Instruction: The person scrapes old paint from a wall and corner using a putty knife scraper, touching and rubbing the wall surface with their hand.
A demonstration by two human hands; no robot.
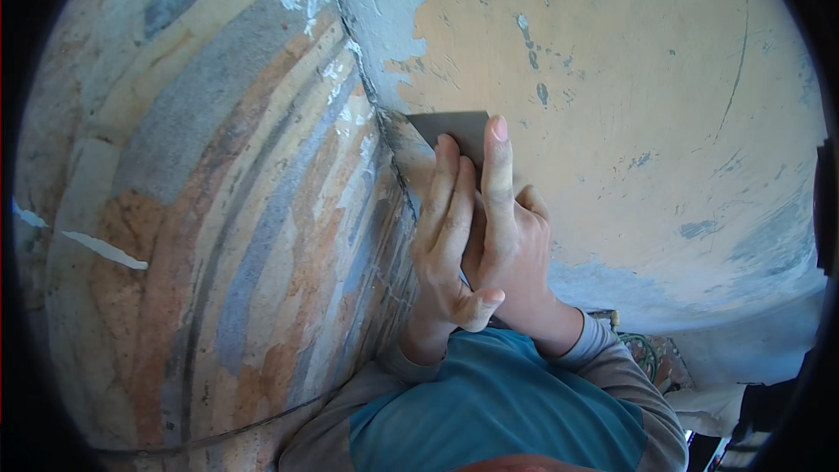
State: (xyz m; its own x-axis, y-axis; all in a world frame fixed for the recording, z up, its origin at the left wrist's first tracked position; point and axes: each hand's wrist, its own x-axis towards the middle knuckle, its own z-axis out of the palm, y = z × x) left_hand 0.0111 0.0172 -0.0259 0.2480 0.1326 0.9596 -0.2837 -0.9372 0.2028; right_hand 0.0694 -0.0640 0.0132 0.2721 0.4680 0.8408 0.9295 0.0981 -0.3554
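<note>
My right hand (pixel 508 236) is closed around the handle end of a broad metal scraper (pixel 459 128), its index finger stretched along the blade's right side. The handle itself is mostly hidden by the hands. With its fingers extended, my left hand (pixel 442 236) lies beside it, fingertips against the lower left part of the blade. The blade rests at the yellowish painted wall (pixel 623 111), with its upper left corner close to the cracked seam where this surface meets the streaked one.
A surface with peeling stripes of orange, grey and cream (pixel 262 210) fills the left. A green hose or cord (pixel 645 354) hangs coiled at the lower right, near a whitish cloth (pixel 708 406). A thin dark cable (pixel 262 426) crosses the lower left.
</note>
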